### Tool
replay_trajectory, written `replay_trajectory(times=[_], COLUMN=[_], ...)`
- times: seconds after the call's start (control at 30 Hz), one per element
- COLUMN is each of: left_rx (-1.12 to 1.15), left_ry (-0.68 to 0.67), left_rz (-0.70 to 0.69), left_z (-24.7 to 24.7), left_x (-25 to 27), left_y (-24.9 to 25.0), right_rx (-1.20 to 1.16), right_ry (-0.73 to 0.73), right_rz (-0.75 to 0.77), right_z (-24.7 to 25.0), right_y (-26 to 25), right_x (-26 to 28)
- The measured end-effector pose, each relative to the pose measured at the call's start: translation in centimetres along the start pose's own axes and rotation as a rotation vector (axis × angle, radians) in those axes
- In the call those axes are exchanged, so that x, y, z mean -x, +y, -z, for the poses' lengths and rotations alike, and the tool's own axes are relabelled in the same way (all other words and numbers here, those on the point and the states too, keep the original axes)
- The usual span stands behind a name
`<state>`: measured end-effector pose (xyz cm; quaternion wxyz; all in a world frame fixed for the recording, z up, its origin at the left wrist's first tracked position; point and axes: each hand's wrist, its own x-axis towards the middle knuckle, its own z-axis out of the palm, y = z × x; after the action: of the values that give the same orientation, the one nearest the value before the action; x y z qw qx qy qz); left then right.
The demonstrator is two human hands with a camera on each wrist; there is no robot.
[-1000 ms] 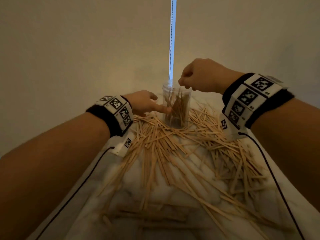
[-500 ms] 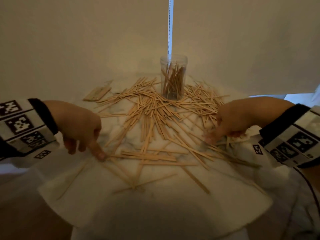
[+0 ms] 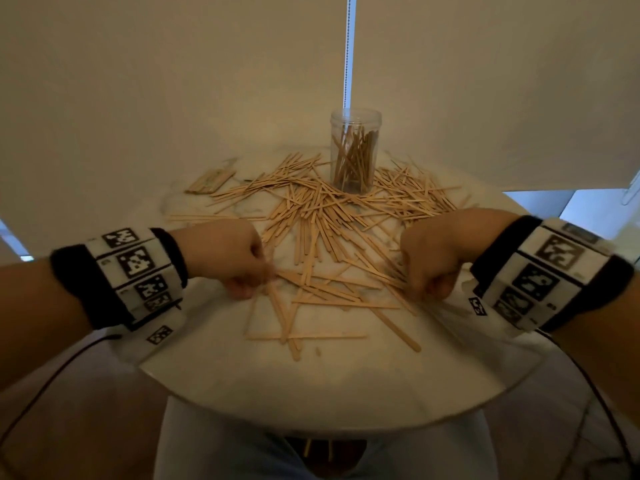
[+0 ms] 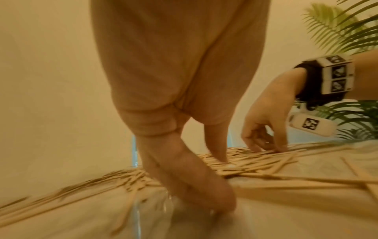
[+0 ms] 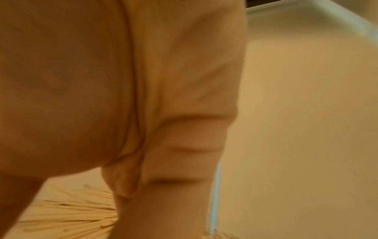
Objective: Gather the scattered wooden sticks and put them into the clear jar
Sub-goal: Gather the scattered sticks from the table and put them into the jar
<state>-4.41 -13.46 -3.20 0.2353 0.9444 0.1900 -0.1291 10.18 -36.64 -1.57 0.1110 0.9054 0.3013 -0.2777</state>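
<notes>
Near the table's (image 3: 322, 393) front edge, wooden sticks (image 3: 311, 216) were being raked together by curled fingers of the left hand (image 3: 228, 258) and right hand (image 3: 436, 254), presumably for bundling into the clear jar (image 3: 355, 150) at the far edge.

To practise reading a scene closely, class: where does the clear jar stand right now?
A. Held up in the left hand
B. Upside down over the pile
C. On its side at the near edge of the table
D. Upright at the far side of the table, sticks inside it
D: the clear jar stands upright at the far side of the table, with wooden sticks inside, and neither hand touches it.
</notes>
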Motion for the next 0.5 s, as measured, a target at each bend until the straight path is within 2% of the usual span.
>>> replay_trajectory(times=[0.13, 0.23, 0.4, 0.5], left_rx=[-0.181, -0.350, -0.225, -0.205], left_ry=[-0.084, -0.075, -0.014, 0.025], left_rz=[-0.123, -0.107, -0.065, -0.070], left_z=[-1.8, -2.6, -1.7, -1.3], left_x=[0.2, -0.7, -2.9, -4.0], left_y=[3.1, 3.9, 3.7, 3.2], right_rx=[0.055, 0.112, 0.198, 0.198], right_ry=[0.162, 0.198, 0.089, 0.130], right_rz=[0.076, 0.118, 0.101, 0.121], right_z=[0.2, 0.4, 0.0, -0.2], right_y=[-2.5, -3.8, -4.9, -5.1], right_x=[-0.6, -0.4, 0.7, 0.4])
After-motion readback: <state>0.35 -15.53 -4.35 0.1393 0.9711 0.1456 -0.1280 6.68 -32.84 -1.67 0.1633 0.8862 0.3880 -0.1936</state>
